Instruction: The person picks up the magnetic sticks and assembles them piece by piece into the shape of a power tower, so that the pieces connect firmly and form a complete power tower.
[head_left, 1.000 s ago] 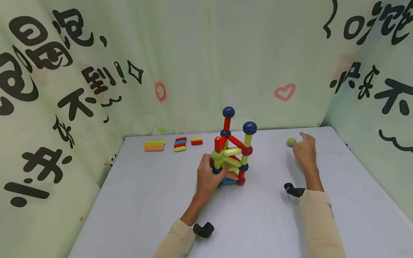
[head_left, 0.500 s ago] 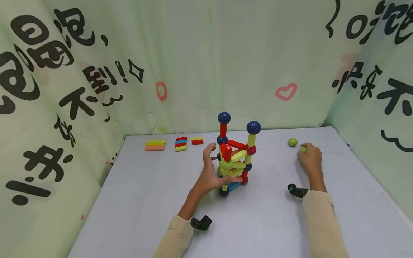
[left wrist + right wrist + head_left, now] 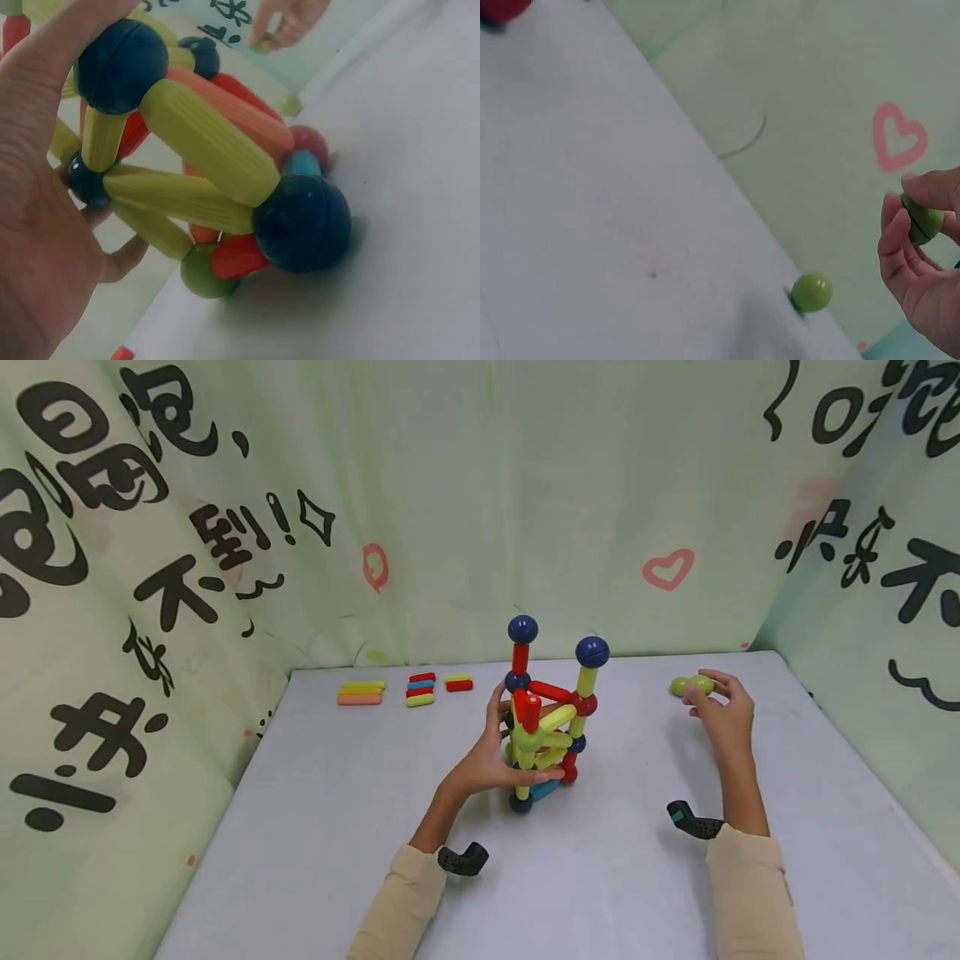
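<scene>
A ball-and-stick structure of magnetic rods and balls [image 3: 557,718] stands mid-table, with blue balls topping its two uprights. My left hand [image 3: 480,766] grips its lower left side, thumb across the front and fingers behind. Up close in the left wrist view, the palm lies beside yellow rods and blue balls [image 3: 304,223]. At the right, my right hand [image 3: 729,714] pinches a green ball [image 3: 924,220] between thumb and fingers, raised off the table. A second green ball [image 3: 811,292] lies on the table near its far edge.
At the back left lie yellow and orange rods [image 3: 360,693], a short stack of red, blue and green rods [image 3: 420,690], and a yellow-and-red pair [image 3: 458,683]. A pale curtain with black writing surrounds the white table [image 3: 300,827].
The structure has turned and shifted slightly in my left hand's grip, which opened and then closed in around it. My right hand has taken a green ball and lifted it.
</scene>
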Available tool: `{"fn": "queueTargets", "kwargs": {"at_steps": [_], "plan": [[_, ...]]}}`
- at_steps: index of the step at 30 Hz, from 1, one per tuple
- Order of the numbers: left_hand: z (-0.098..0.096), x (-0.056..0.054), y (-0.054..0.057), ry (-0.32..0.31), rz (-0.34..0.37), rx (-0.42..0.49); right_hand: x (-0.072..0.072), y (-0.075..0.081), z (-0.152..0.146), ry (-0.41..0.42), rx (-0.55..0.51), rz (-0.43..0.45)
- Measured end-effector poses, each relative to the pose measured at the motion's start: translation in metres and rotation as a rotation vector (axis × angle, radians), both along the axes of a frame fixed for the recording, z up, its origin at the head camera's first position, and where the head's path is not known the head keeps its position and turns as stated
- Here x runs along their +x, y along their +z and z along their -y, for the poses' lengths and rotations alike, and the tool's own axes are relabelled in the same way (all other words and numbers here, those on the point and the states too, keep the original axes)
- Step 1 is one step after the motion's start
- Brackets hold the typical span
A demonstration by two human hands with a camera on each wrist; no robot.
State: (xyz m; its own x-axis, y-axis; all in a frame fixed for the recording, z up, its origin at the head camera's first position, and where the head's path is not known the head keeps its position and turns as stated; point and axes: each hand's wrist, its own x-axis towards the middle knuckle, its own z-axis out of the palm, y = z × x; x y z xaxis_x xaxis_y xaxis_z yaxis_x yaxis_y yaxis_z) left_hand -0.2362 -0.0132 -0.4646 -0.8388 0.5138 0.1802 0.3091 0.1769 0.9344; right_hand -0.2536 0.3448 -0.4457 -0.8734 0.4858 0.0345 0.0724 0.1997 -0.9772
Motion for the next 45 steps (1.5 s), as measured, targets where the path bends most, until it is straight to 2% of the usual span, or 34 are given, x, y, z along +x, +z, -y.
{"fn": "queueTargets", "kwargs": {"at_steps": [2,4,9,12,14,17,20,23,27,30,34,39,45], "plan": [[-0.006,0.002,0.0,0.05,-0.012,0.01,0.005,0.014,0.01,0.04,-0.093,-0.079],[-0.013,0.006,-0.001,0.122,-0.012,0.007,0.01,0.028,0.02,0.071,-0.123,-0.15],[-0.039,0.015,-0.001,0.37,-0.057,-0.046,0.026,0.06,0.05,0.153,-0.142,-0.397],[-0.052,0.019,-0.001,0.531,-0.106,-0.069,0.035,0.076,0.069,0.267,-0.121,-0.54],[-0.059,0.021,-0.001,0.635,-0.135,-0.075,0.04,0.084,0.084,0.361,-0.084,-0.603],[-0.064,0.021,0.0,0.77,-0.178,-0.092,0.042,0.096,0.11,0.482,-0.011,-0.664],[-0.065,0.021,0.002,0.861,-0.198,-0.124,0.041,0.105,0.133,0.552,0.066,-0.691],[-0.065,0.022,0.005,0.885,-0.184,-0.139,0.037,0.11,0.147,0.582,0.133,-0.685],[-0.067,0.024,0.005,0.871,-0.165,-0.152,0.037,0.105,0.151,0.588,0.199,-0.661],[-0.07,0.024,0.003,0.865,-0.174,-0.154,0.039,0.102,0.148,0.588,0.204,-0.664],[-0.075,0.025,0.003,0.891,-0.18,-0.155,0.04,0.101,0.145,0.598,0.193,-0.653],[-0.079,0.024,0.004,0.941,-0.17,-0.177,0.04,0.098,0.143,0.607,0.267,-0.549],[-0.076,0.024,0.004,0.952,-0.153,-0.203,0.039,0.085,0.142,0.574,0.534,-0.363]]}}
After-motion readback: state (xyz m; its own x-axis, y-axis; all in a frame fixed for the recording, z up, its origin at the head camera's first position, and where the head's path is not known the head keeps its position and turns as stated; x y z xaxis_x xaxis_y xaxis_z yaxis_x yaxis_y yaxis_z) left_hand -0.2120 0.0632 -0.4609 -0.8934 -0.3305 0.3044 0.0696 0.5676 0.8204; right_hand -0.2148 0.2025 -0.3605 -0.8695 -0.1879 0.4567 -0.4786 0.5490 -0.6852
